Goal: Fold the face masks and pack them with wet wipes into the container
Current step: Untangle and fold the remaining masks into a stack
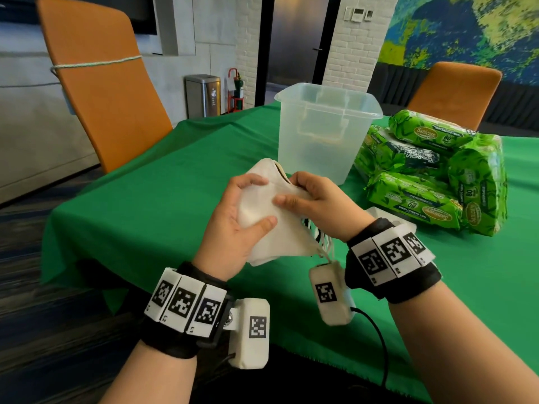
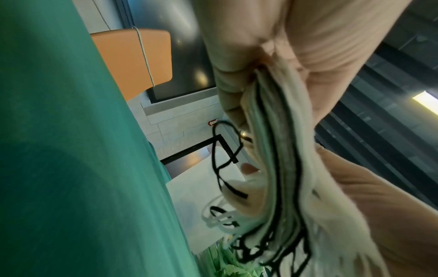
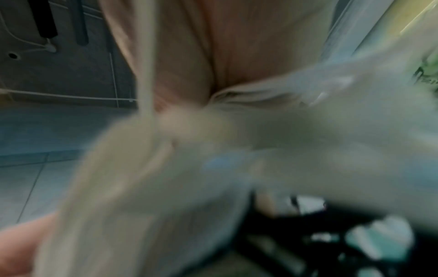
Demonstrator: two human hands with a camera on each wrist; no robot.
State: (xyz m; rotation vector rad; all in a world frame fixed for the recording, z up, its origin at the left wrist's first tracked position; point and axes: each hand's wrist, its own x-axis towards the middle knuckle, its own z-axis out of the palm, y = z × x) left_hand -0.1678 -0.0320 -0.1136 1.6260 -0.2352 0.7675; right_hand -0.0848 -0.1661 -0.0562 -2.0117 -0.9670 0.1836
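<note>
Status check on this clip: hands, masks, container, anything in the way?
Left hand and right hand both grip the stack of masks above the table. Container open, masks not in. Wipe packs beside it. Path clear.

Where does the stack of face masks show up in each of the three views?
Head: stack of face masks at centre, held between left hand and right hand, above the green tablecloth.
Left wrist: right of centre, seen edge-on, ear loops dangling.
Right wrist: a blurred pale mass across the middle.
Shared landmark: the green wet wipes packs, bottom edge in the left wrist view, right edge in the right wrist view.
</note>
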